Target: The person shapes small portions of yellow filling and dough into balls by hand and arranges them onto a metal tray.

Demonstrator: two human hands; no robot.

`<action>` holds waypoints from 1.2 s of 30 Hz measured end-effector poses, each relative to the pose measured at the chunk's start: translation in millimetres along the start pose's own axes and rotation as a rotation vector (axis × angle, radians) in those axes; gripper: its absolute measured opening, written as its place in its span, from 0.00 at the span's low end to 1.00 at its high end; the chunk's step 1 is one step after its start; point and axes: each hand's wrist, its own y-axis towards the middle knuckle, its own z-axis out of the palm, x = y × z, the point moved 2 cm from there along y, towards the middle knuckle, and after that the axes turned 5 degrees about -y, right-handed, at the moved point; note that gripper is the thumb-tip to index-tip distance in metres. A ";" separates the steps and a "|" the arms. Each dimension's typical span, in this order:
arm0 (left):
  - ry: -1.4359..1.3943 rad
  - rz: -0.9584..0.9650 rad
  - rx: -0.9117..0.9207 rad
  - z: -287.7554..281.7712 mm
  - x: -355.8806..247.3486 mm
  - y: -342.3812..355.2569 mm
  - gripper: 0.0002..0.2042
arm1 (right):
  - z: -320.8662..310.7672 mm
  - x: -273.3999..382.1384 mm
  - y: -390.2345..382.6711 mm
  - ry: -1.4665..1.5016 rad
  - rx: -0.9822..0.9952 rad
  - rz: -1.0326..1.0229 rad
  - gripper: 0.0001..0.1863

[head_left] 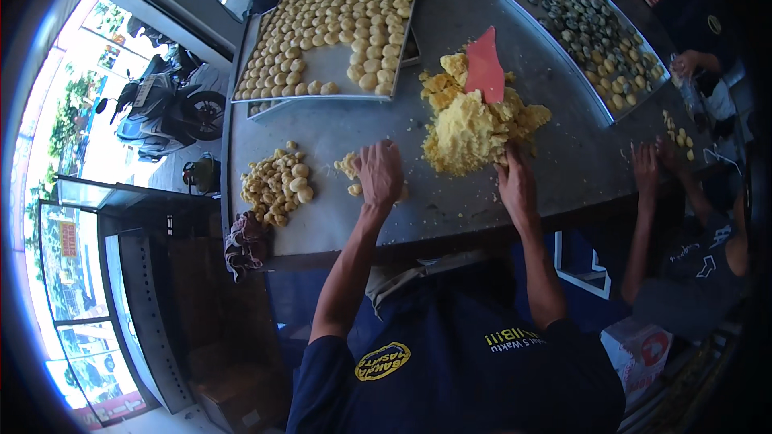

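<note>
A mound of crumbly yellow filling (470,133) is heaped on the metal table, and a red flat scraper (485,68) stands in its far side. At the mound's near right edge, my right hand (517,185) has its fingers bent into the yellow crumbs. My left hand (379,173) curls down over a few small pale dough pieces (347,165) left of the mound; what lies under its fingers is hidden. Further left sits a pile of small dough pieces (277,181). Behind it, a tray (330,60) holds rows of round dough balls, with a bare patch near its front.
A second tray (599,104) of dark and yellow balls lies at the right. Other people's hands (645,165) work along the right side. A crumpled cloth (245,245) hangs at the table's near left corner. A motorcycle (165,108) stands outside.
</note>
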 end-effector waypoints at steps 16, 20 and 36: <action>-0.017 -0.164 0.006 -65.3 58.5 -85.4 0.16 | 14.2 6.1 0.0 -0.166 -0.187 -0.057 0.28; -0.076 -0.122 0.015 -52.3 57.6 -78.5 0.11 | 9.5 1.3 1.8 -0.091 -0.084 0.024 0.27; -0.513 -0.276 0.140 -46.9 15.6 -62.4 0.10 | -31.1 -68.1 33.2 -0.159 -0.028 0.161 0.12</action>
